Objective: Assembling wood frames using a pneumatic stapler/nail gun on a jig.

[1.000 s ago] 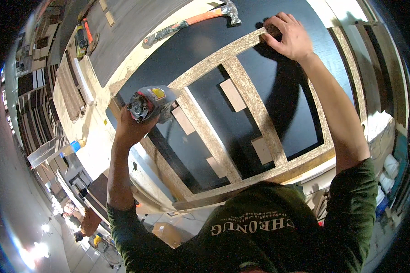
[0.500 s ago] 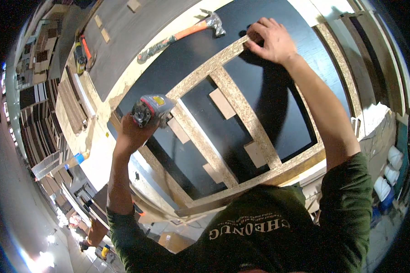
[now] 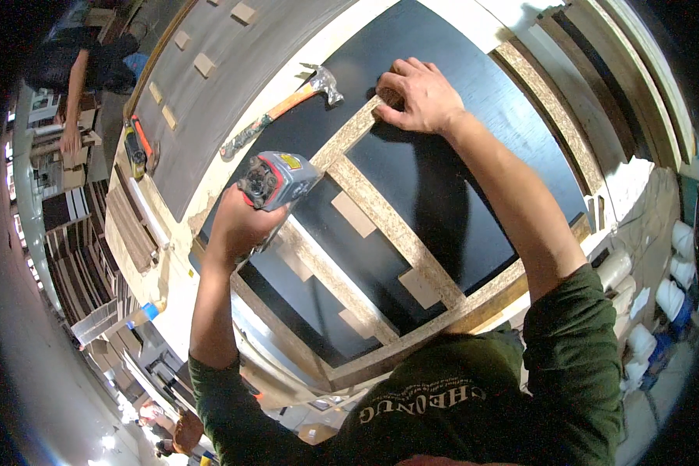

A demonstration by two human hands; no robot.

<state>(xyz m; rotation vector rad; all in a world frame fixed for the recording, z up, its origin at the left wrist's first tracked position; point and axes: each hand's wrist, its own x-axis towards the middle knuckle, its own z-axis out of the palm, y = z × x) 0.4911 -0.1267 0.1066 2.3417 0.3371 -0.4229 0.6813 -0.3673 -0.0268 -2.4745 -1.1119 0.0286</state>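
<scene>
My left hand [image 3: 237, 233] is wrapped round the handle of a grey and red nail gun [image 3: 291, 179]. Its nose meets the far chipboard strip [image 3: 353, 130] close to where a cross strip [image 3: 388, 216] joins it; exact contact is hidden. My right hand [image 3: 426, 99] grips the far right end of that same chipboard strip, fingers curled over it. The strips form a frame lying on a black panel [image 3: 462, 182]. Several small wooden blocks, one of them a pale block [image 3: 354, 215], sit against the cross strips. A second cross strip [image 3: 338, 279] runs further left.
A claw hammer [image 3: 283, 109] lies beyond the frame. Small wooden pieces [image 3: 204, 65] rest on a grey board [image 3: 241, 58]. An orange-handled tool [image 3: 141, 147] lies at the left. Long boards [image 3: 610, 85] stand at the right. Another person's arm [image 3: 76, 101] shows at far left.
The nail gun has moved right along the far strip, from the left cross strip toward the middle one. My right hand keeps its grip. The view has shifted; another person has come into sight.
</scene>
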